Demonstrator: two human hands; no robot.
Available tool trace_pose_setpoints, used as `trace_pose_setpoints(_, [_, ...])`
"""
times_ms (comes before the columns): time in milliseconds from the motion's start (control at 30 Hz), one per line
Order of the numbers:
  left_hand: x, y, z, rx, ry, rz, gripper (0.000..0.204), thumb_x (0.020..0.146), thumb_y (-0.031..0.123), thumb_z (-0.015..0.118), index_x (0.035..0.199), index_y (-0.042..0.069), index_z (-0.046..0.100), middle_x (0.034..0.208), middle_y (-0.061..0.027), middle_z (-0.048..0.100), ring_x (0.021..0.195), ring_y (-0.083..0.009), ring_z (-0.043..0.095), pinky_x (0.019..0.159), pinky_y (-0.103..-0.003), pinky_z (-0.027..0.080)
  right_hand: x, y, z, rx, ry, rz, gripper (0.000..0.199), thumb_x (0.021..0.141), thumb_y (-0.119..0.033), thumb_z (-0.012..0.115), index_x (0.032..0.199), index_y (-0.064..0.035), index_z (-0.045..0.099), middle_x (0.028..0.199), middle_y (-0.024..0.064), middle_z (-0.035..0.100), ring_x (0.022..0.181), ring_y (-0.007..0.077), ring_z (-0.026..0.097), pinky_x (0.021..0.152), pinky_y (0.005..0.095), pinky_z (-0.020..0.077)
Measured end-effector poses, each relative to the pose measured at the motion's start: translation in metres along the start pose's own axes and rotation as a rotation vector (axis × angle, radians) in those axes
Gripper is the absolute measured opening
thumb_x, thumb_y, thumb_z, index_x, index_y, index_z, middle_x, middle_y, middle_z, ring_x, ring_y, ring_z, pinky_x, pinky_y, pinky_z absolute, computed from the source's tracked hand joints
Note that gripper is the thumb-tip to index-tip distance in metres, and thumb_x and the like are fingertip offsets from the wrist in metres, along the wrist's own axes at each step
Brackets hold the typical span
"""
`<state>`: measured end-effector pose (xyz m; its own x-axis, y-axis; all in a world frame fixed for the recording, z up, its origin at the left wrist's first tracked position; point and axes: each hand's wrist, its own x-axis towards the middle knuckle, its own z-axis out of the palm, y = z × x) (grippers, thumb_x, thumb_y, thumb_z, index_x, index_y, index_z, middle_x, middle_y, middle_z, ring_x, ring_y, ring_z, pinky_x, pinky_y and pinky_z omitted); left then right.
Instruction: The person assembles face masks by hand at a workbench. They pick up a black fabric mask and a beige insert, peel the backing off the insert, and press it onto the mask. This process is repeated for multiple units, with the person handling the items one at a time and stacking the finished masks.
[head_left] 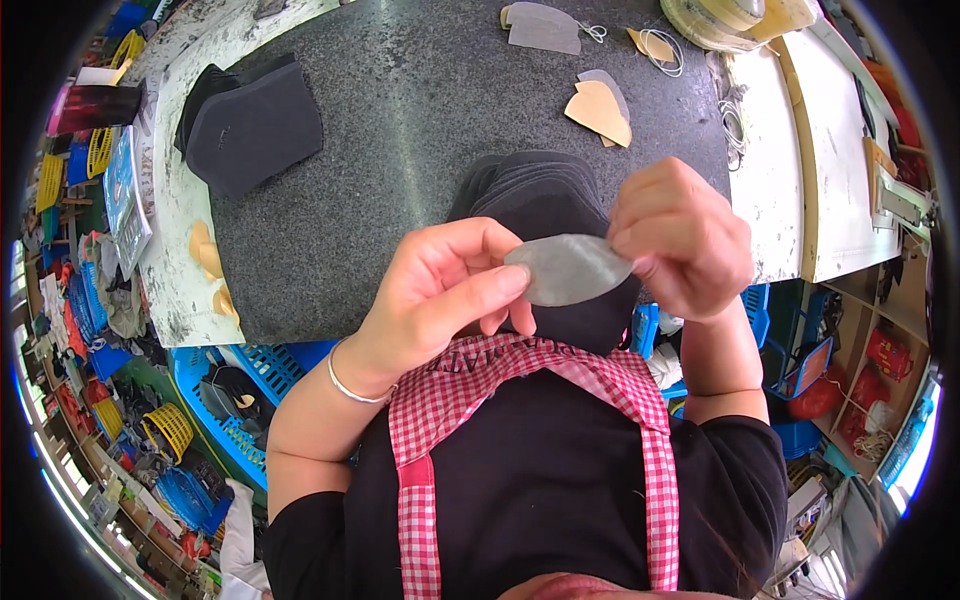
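Observation:
A thin grey leaf-shaped piece (568, 272) of sheet material is stretched between my two hands, above the near edge of the table. My left hand (445, 285) pinches its left end between thumb and fingers. My right hand (685, 240) is closed at its right tip, thumb and fingers pressed together, slightly blurred. Just beyond and beneath the grey piece lies a fanned stack of black curved pieces (530, 180), partly covered by my hands. I cannot tell what the grey piece is part of.
A second stack of black cut pieces (255, 125) lies at the far left of the dark tabletop (380, 200). Tan and grey cut pieces (600, 108) are at the far right, near a round tub (735, 20). Blue baskets (225, 400) stand below the table's left edge.

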<state>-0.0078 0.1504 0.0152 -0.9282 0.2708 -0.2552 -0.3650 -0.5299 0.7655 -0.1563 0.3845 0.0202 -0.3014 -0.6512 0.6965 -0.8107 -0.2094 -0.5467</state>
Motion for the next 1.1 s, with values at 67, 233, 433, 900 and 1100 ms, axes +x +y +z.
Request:
trace_pose_setpoints(67, [-0.003, -0.002, 0.006, 0.383, 0.072, 0.226, 0.039, 0.089, 0.021, 0.086, 0.117, -0.002, 0.071, 0.100, -0.0094, 0.077, 0.085, -0.0137, 0.069, 0.068, -0.028, 0.052, -0.004, -0.018, -0.005, 0.236, 0.179, 0.532, 0.017, 0.092, -0.010, 0.082, 0.097, -0.0008, 0.069, 0.082, 0.0046, 0.068, 0.073, 0.0162, 0.065, 0.065, 0.0284, 0.0525])
trace_pose_setpoints(233, [-0.003, -0.041, -0.007, 1.679, 0.019, 0.919, 0.034, 0.075, 0.021, 0.090, 0.104, 0.008, 0.081, 0.114, -0.0029, 0.078, 0.092, -0.0189, 0.067, 0.073, -0.032, 0.052, 0.007, -0.018, -0.008, 0.443, -0.127, 1.127, 0.022, 0.100, -0.017, 0.076, 0.089, 0.0011, 0.070, 0.076, 0.0010, 0.068, 0.069, 0.0051, 0.061, 0.060, 0.0226, 0.0459])
trace_pose_setpoints(433, [-0.009, -0.048, -0.007, 1.764, 0.063, 0.931, 0.021, 0.082, 0.020, 0.083, 0.101, 0.011, 0.082, 0.115, 0.0005, 0.079, 0.097, -0.0171, 0.067, 0.074, -0.031, 0.050, 0.001, -0.013, 0.012, 0.244, -0.228, 1.150, 0.020, 0.095, -0.013, 0.077, 0.084, 0.0026, 0.071, 0.064, -0.0004, 0.064, 0.060, 0.0033, 0.056, 0.054, 0.0246, 0.0435])
trace_pose_setpoints(900, [-0.003, 0.003, -0.039, 1.679, 0.154, 0.856, 0.021, 0.085, 0.006, 0.075, 0.104, 0.013, 0.081, 0.113, -0.0038, 0.078, 0.118, -0.0259, 0.071, 0.092, -0.040, 0.058, 0.022, 0.000, 0.009, -0.750, -0.445, 0.669, 0.058, 0.082, -0.060, 0.084, 0.079, -0.0068, 0.061, 0.059, 0.0084, 0.057, 0.054, 0.0302, 0.062, 0.057, 0.0435, 0.0482])
trace_pose_setpoints(1100, [-0.048, 0.082, -0.171, 2.449, 0.710, 0.042, 0.074, 0.093, -0.007, 0.060, 0.163, 0.009, 0.042, 0.168, -0.0149, 0.043, 0.157, -0.0340, 0.036, 0.129, -0.054, 0.026, 0.000, 0.066, -0.010, -0.764, -0.208, 0.739, 0.048, 0.083, -0.050, 0.086, 0.087, -0.0053, 0.069, 0.071, 0.0072, 0.068, 0.071, 0.0278, 0.070, 0.067, 0.0409, 0.0538])
